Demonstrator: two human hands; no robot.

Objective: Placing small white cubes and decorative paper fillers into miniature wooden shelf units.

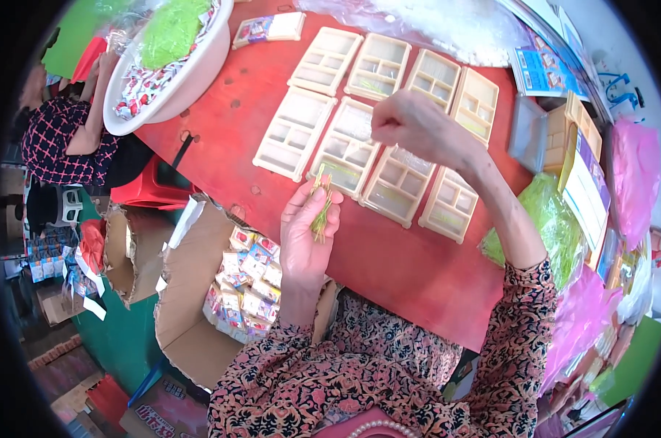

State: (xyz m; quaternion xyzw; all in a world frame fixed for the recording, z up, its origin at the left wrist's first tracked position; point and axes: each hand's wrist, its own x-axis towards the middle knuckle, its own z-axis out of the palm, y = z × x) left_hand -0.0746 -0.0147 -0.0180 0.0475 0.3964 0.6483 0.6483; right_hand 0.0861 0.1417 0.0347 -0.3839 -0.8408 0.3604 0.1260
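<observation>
The left hand (306, 237) is raised palm-up over the near edge of the red table (389, 270), its fingers pinching a small tuft of green shredded paper (321, 212). The right hand (411, 124) is clenched into a fist above the cream divided trays (378, 124); whether anything is inside it cannot be told. That fist and wrist cover part of the tray below them.

Eight trays lie flat in two slanted rows of four, side by side and touching. One more similar tray (269, 29) lies apart near the far edge, just beside the white basin (188, 80), which holds small wrapped packets and green shred. A stack of further trays (557, 131) stands at the right, with a bag of green shred (549, 219) near the right forearm. Left of the table, one open cardboard box (199, 306) holds many small colourful packets. Another person (60, 131) in a checked top sits at the far left.
</observation>
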